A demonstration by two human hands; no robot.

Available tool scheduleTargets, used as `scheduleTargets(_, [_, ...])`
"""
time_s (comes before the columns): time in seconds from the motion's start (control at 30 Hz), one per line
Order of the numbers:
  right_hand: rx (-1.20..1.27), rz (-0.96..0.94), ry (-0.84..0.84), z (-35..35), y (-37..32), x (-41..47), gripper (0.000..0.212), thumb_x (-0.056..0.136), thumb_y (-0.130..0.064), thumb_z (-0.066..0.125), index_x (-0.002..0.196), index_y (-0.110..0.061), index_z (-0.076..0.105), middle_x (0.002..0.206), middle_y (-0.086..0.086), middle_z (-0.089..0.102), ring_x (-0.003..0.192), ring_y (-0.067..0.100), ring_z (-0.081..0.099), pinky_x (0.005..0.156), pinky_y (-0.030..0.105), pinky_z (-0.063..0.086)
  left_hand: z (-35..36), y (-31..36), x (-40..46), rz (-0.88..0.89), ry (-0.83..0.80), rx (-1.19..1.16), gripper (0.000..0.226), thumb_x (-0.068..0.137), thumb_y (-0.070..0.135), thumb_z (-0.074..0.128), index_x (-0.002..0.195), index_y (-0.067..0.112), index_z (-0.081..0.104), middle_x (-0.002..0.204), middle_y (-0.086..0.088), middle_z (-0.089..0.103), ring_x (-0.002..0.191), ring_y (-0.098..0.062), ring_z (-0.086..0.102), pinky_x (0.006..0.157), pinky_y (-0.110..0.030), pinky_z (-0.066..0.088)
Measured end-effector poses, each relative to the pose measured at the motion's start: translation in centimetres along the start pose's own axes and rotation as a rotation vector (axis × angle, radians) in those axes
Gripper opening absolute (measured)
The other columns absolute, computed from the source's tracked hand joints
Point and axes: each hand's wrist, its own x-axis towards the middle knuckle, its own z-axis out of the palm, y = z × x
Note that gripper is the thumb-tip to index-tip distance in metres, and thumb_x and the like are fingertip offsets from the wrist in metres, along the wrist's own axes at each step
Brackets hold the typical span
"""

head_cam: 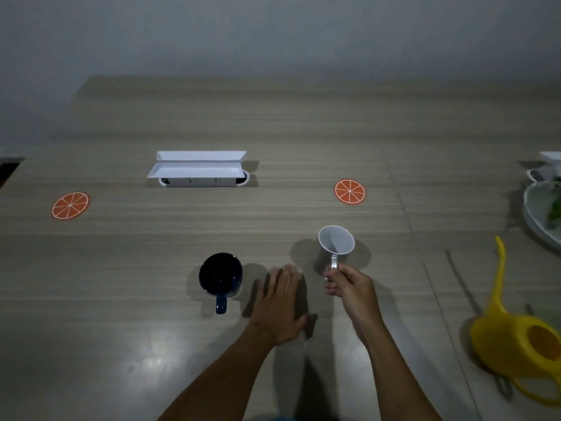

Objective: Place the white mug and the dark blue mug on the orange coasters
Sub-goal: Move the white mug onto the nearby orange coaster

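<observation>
Gripping: right hand (349, 287) closed around the handle of the white mug (336, 242), fingers curled, handle pinched near its lower end.
White mug: tilted, mouth turned toward the camera, pale inside showing; whether the base touches the worktop (273, 123) cannot be told; a soft shadow lies around it.
Left hand: left hand (280, 302) open, palm down, fingers stretched and close together, flat over the worktop between the two mugs; holding nothing.
Dark blue mug: dark blue mug (220, 276) standing upright on the worktop, just left of the left hand, not touching it; handle pointing toward the person; inside dark.
Left coaster: left orange coaster (70, 206) far to the left, shaped like a citrus slice with white spokes, bare, well apart from both mugs.
Right coaster: right orange coaster (349, 192) beyond the white mug, same slice pattern, bare; a clear strip of worktop between it and the mug.
Socket box: white socket box (198, 171) set in the middle of the worktop, two flaps raised, outlets facing the person.
Watering can: yellow watering can (525, 332) at the right edge, long thin spout rising away from the person, partly cut off by the frame.
Plate: pale plate (537, 214) at the far right edge with something green on it, too blurred to name.
Worktop: wood-grain, grey-brown, glare patch near the left forearm.
Light: dim, with a plain grey wall behind.
</observation>
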Motion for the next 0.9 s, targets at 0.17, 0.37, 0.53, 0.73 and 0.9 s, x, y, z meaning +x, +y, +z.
scheduleTargets(0.17, [0.04,-0.022,0.083,-1.7,-2.5,2.9,0.022,0.099,-0.01,0.062,0.088,-0.021,0.077,0.094,0.022,0.077,0.077,0.025,0.069,0.08,0.039,0.06,-1.4,1.0,6.2,-0.011,0.037,-0.033,0.103,0.085,0.08,0.034,0.159,0.02,-0.008,0.171,-0.004,-0.01,0.156,-0.035,-0.012,0.119,-0.067,-0.003])
scheduleTargets(0.37, [0.095,-0.004,0.15,-2.8,-4.2,7.9,0.023,0.098,-0.013,0.063,0.089,-0.028,0.078,0.083,0.0,0.081,0.083,0.021,0.074,0.083,0.037,0.062,-1.6,1.8,12.7,-0.154,0.147,-0.01,0.098,0.087,0.078,0.027,0.16,0.016,0.004,0.172,-0.006,0.0,0.157,-0.033,-0.005,0.117,-0.072,0.0])
scheduleTargets(0.53, [0.16,0.029,0.2,-3.4,-4.5,11.6,0.021,0.098,-0.018,0.063,0.089,-0.021,0.081,0.083,0.001,0.082,0.082,0.02,0.071,0.078,0.036,0.059,-0.1,2.0,13.6,-0.207,0.205,0.022,0.095,0.088,0.078,0.03,0.159,0.017,0.015,0.171,-0.004,0.013,0.158,-0.028,0.005,0.117,-0.071,0.007])
scheduleTargets(0.73, [0.214,0.012,0.227,-3.8,-5.0,15.3,0.023,0.088,-0.031,0.065,0.09,-0.022,0.085,0.09,0.005,0.082,0.079,0.017,0.072,0.071,0.027,0.058,-0.1,1.7,13.7,-0.227,0.217,-0.01,0.094,0.086,0.079,0.034,0.159,0.021,0.02,0.17,0.0,0.017,0.158,-0.025,0.006,0.119,-0.069,0.009])
scheduleTargets(0.9, [0.247,-0.029,0.244,-3.1,-6.3,18.9,0.02,0.095,-0.02,0.063,0.094,-0.016,0.083,0.085,0.005,0.08,0.077,0.018,0.069,0.069,0.024,0.058,-0.4,1.9,13.6,-0.23,0.213,-0.022,0.093,0.086,0.077,0.038,0.158,0.021,0.024,0.169,-0.001,0.021,0.158,-0.024,0.009,0.119,-0.069,0.01])
